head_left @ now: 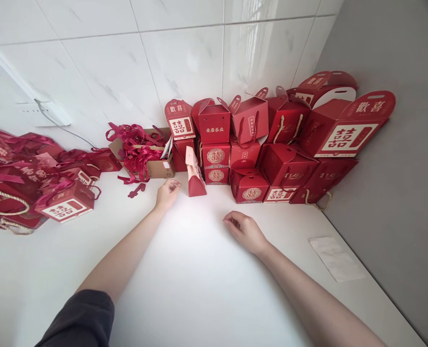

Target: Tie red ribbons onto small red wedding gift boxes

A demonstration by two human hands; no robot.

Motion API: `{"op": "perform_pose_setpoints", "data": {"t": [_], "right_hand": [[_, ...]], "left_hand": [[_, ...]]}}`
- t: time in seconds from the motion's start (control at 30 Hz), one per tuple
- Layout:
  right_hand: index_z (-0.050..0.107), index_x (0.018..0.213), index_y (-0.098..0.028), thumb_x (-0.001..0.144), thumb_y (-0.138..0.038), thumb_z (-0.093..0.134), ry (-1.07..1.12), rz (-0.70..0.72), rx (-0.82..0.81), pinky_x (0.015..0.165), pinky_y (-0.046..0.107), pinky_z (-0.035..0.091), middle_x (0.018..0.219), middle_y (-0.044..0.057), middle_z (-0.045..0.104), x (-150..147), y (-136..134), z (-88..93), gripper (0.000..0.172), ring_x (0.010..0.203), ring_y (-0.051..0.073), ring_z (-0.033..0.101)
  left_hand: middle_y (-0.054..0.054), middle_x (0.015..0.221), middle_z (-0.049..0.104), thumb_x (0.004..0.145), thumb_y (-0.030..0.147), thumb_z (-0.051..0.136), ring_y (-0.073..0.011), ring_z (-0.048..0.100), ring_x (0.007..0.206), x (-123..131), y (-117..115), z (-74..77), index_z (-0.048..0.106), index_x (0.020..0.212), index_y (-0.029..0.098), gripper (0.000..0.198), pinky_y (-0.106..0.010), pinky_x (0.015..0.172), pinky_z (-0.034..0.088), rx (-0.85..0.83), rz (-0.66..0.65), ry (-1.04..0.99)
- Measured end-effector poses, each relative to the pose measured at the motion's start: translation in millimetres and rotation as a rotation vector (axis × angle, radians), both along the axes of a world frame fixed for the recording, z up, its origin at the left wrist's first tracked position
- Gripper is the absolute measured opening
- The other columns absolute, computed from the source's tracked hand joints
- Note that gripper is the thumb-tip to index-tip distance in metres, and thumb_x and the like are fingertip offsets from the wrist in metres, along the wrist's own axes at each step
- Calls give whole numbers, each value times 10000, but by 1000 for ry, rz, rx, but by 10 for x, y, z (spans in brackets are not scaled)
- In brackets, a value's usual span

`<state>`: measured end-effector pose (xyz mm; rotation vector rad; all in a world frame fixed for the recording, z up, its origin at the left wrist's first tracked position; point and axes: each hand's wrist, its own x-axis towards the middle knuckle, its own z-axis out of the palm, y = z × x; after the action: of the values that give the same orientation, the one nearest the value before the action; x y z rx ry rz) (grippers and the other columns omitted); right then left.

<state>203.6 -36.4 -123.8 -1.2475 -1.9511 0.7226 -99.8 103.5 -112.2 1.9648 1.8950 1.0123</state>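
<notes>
My left hand (168, 194) rests low over the white table with its fingers curled together, and nothing shows in them. Just right of it, apart from the fingertips, stands a small pink-and-red paper gift box (195, 176), narrow at the top and wide at its base. My right hand (246, 232) is farther right and nearer to me. Its fingers are bent in toward the thumb, with no object visible between them. Behind it sits a red gift box with a round gold emblem (250, 187), which the hand does not touch.
Red gift boxes (215, 123) are stacked along the tiled wall (185, 62). An open cardboard box (159, 168) holds dark red ribbons (137, 144). More ribboned boxes (67, 200) are heaped at left. A white tissue (336, 258) lies by the grey partition (390, 193).
</notes>
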Motion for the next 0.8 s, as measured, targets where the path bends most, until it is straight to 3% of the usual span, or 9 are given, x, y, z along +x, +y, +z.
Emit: {"op": "perform_pose_setpoints", "data": {"t": [0.1,0.23,0.33,0.4,0.47,0.6,0.7,0.8], "right_hand": [[601,914,-217,954,-238,447,-16,-24,26,689,297,462,885,29,646,-46,21,-40,160,749,181,597],[609,944,-222,954,-223,435,-55,-10,99,756,343,475,940,63,641,-154,61,-61,174,806,214,602],[602,1056,-197,945,-202,439,-58,12,189,951,408,441,1115,120,610,-344,157,-35,197,1056,267,566],[567,1159,-182,942,-216,458,-10,-1,245,1081,437,354,1318,150,510,-534,278,-12,245,1253,285,456],[518,1232,-178,939,-254,482,139,-73,269,1134,437,304,1437,153,408,-746,447,-3,304,1354,277,363],[396,1355,-132,936,-329,473,391,-271,197,1081,446,369,1398,189,459,-1063,831,-51,470,1299,280,443],[534,1225,-186,936,-346,455,430,-281,146,988,408,437,1238,123,614,-1103,1014,-108,339,1147,268,568],[602,1020,-222,948,-358,416,465,-305,93,843,373,478,1006,67,699,-1029,1060,-141,240,920,249,646]], "left_hand": [[-118,1066,614,813,267,570,-266,588,1032,-141,0,42,621,981,172,200,-403,978,437,36,141,107],[-182,1372,459,800,235,578,-351,370,1338,-207,-96,87,574,1159,167,366,-532,1127,243,83,269,217],[-200,1583,169,823,337,576,-382,101,1475,-234,-183,50,492,1300,170,513,-633,1140,84,49,389,286],[-229,1605,93,835,453,557,-411,37,1486,-285,-192,3,467,1345,170,590,-696,1105,34,-63,475,286],[-278,1574,180,831,537,538,-436,110,1472,-362,-159,-38,464,1358,149,659,-727,1084,16,-164,526,252],[-273,1514,333,828,514,545,-406,260,1426,-547,-47,-45,473,1360,110,672,-655,1130,101,-176,584,229],[-218,1434,454,827,435,562,-381,382,1341,-688,12,13,511,1333,156,580,-588,1099,253,-136,630,207],[-195,1357,503,811,410,595,-382,429,1280,-815,58,69,569,1261,209,493,-599,1044,304,-76,684,158]]}}
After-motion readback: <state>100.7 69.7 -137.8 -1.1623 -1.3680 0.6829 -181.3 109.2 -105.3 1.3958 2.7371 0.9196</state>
